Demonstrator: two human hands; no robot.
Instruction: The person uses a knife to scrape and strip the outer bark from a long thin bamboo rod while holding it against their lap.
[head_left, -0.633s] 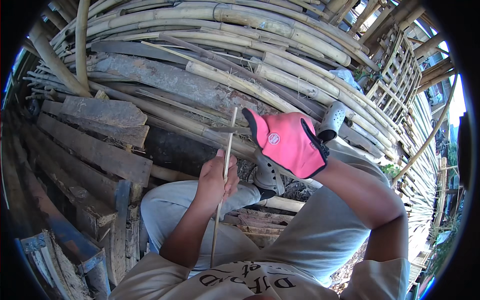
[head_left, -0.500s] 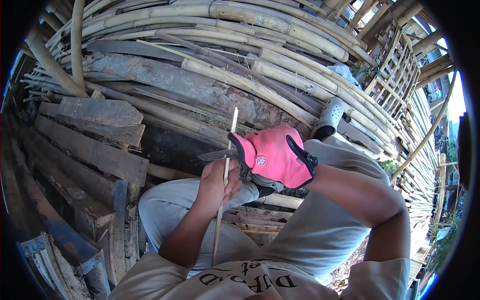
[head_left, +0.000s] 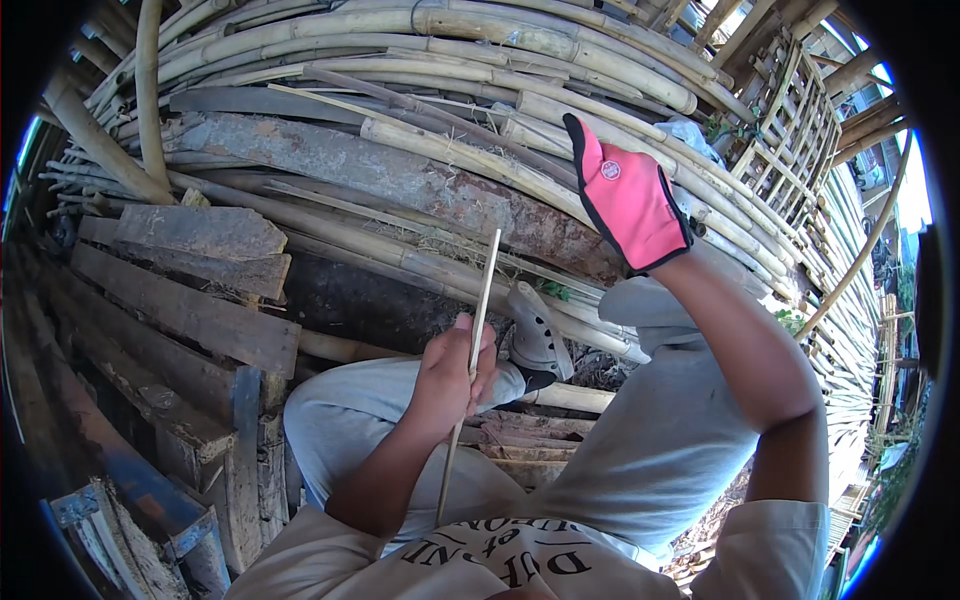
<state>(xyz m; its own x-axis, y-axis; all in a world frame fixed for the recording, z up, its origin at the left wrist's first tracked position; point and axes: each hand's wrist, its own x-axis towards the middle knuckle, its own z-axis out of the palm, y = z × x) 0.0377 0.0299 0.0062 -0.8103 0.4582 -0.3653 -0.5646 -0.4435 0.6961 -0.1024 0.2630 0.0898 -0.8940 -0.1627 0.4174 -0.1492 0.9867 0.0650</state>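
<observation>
My bare left hand (head_left: 455, 375) is closed around a thin pale bamboo strip (head_left: 486, 285). The strip stands slanted, its upper end free and its lower end reaching down to my shirt. Up and to the right, apart from the strip, is my right hand (head_left: 630, 205) in a pink glove with black edging. Its thumb points upward; the other fingers are folded out of sight. A knife showed in that hand half a second ago, but no blade is visible now, so what the fingers hold is hidden.
Long bamboo poles (head_left: 480, 50) are stacked across the far side. Wooden planks (head_left: 190, 310) lie at the left, near an upright pole (head_left: 148, 100). My bent legs frame the work, with a grey clog (head_left: 535, 335) on one foot. A bamboo lattice (head_left: 790, 150) stands far right.
My right hand has swung up and to the right, away from the strip, and the knife blade has gone from sight. My left hand has shifted slightly right with the strip.
</observation>
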